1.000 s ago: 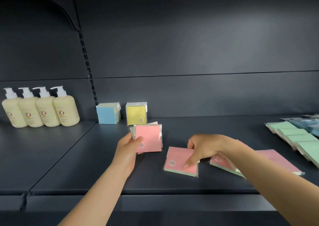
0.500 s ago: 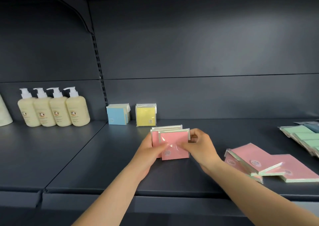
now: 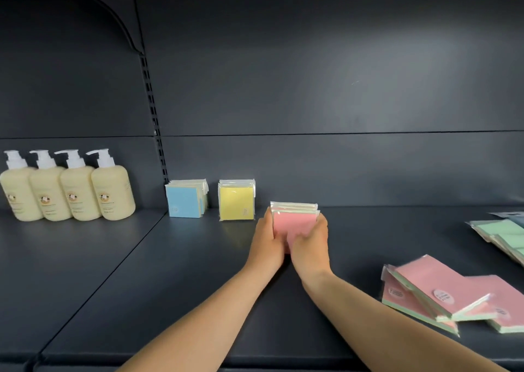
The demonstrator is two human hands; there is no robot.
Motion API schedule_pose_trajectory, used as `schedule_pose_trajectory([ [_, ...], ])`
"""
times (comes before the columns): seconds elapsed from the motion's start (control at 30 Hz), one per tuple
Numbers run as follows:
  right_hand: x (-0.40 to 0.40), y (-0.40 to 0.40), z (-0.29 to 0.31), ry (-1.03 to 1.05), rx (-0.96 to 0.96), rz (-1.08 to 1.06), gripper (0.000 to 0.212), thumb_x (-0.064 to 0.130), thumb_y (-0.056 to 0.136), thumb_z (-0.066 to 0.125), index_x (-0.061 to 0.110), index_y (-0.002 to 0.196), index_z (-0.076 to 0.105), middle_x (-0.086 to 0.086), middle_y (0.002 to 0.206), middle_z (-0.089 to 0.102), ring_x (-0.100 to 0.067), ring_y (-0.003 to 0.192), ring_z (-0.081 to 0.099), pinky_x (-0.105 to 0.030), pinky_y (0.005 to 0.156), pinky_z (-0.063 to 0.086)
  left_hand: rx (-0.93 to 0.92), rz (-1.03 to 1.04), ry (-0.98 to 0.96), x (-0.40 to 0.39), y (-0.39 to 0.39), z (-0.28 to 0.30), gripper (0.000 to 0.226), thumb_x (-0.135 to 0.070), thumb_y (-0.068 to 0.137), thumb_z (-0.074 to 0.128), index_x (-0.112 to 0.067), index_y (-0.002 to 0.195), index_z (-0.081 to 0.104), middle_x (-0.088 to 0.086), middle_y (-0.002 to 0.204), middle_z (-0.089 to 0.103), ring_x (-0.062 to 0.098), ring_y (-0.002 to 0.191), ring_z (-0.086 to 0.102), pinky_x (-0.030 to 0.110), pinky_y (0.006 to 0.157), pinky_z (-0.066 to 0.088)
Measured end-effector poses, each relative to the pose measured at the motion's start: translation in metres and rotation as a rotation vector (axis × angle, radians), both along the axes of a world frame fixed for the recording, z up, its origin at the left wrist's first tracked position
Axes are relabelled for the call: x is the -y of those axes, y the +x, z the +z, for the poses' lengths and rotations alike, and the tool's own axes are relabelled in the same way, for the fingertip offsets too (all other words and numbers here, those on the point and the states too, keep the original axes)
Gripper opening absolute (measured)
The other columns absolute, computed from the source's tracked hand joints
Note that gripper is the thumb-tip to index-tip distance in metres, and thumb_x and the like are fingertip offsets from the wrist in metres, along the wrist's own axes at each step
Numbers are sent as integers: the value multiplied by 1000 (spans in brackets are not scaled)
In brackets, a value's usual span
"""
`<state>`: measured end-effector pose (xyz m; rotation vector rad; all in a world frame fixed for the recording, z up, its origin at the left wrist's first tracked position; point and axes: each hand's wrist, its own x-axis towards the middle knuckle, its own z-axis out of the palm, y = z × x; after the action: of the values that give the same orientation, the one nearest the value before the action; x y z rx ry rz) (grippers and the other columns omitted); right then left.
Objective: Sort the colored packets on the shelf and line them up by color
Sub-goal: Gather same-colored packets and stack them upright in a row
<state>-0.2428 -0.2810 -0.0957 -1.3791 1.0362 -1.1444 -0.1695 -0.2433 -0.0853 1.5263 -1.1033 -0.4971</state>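
Note:
An upright stack of pink packets (image 3: 293,221) stands on the dark shelf (image 3: 170,286), just right of the yellow packets (image 3: 236,200) and the blue packets (image 3: 185,198) at the back wall. My left hand (image 3: 266,238) grips the stack's left side and my right hand (image 3: 310,239) grips its right side. More pink packets (image 3: 431,292) lie flat and overlapping at the front right. Green packets (image 3: 499,234) lie fanned at the far right edge.
Several cream pump bottles (image 3: 68,190) stand in a row on the neighbouring shelf section at the left. A slotted upright (image 3: 153,116) divides the two sections. The shelf's front lip (image 3: 255,363) runs along the bottom.
My right hand brought a pink packet from the shelf onto the stack in my left hand. Both hands then moved the stack back toward the wall, beside the yellow packets.

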Motion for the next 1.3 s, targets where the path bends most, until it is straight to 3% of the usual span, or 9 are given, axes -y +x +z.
schedule_pose_trajectory([
  [0.13,30,11,6,-7,23,-12,40,-4,83,40,25,110,40,4,104,57,-10,93,58,-24,72,48,2,104,-1,44,15,-7,51,4,80,39,-21,123,53,3,112,60,14,100,60,25,85,50],
  [0.27,60,27,7,-31,0,-30,37,-2,86,43,27,109,38,1,106,58,-15,96,58,-27,76,47,23,196,-27,79,28,-8,50,8,82,40,-13,125,52,4,113,58,18,105,56,24,89,44],
  [0.4,85,40,7,-34,-16,-20,32,0,87,46,24,107,41,4,99,57,-10,87,57,-22,66,44,36,260,-49,103,36,-11,48,9,84,40,-11,125,52,7,113,58,21,107,55,26,92,43],
  [0.63,108,52,3,-47,-36,6,25,4,89,50,19,107,42,8,92,57,-7,83,57,-20,63,44,73,328,-52,123,47,-16,44,8,85,40,-5,126,50,12,118,55,24,113,49,24,94,36],
  [1.03,112,51,-2,-94,-80,-60,23,10,89,58,20,103,42,9,92,57,-1,79,56,-13,58,40,102,334,-51,124,46,-17,41,5,88,42,-7,127,50,13,117,55,25,113,48,22,89,33],
  [1.2,113,52,-2,-105,-93,-88,23,11,89,57,20,103,42,8,91,57,-11,85,58,-20,64,43,132,322,-32,124,46,-15,43,4,90,42,-7,131,48,14,120,53,23,114,46,16,87,30],
  [1.3,115,53,-4,-110,-92,-90,23,11,89,58,20,103,43,6,94,58,-10,84,58,-20,64,43,170,328,-25,126,47,-15,40,6,90,41,-4,128,48,17,119,52,24,112,45,10,78,25],
])
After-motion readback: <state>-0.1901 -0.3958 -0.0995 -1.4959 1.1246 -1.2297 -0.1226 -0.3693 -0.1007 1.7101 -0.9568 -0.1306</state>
